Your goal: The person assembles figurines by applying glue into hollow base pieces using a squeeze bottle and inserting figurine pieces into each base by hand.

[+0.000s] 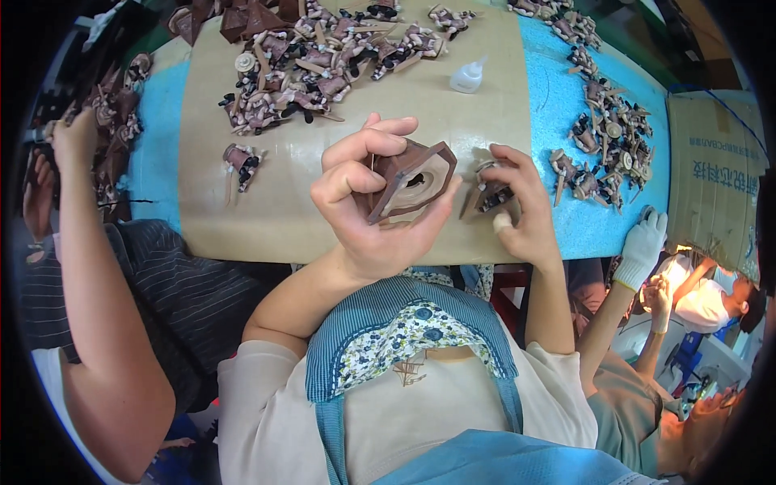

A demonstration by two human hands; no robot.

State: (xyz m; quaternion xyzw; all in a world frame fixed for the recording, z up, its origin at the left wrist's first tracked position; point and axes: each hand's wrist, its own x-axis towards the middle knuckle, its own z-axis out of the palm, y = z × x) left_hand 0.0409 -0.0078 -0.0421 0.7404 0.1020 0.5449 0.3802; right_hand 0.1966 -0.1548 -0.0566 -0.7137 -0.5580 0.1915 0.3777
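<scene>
My left hand (364,206) grips a dark brown, angular hollow piece (394,179) above the table. Its open side shows a tan inside with a small dark hole in the middle. To the right of it, my right hand (527,202) has its fingers closed round a small painted figurine (493,194). Fingers cover part of this figurine, but brown and black parts show. The two held pieces are close together and appear to be apart. A single figurine (241,166) in a brown jacket lies on the tan covering (283,210) to the left.
A pile of similar figurines (323,77) lies at the far side, with brown angular pieces (250,20) behind. A small white nozzle bottle (469,77) stands nearby. More figurines (606,137) lie on blue foam at right. A co-worker's gloved hand (644,250) and another's arm (77,145) flank me.
</scene>
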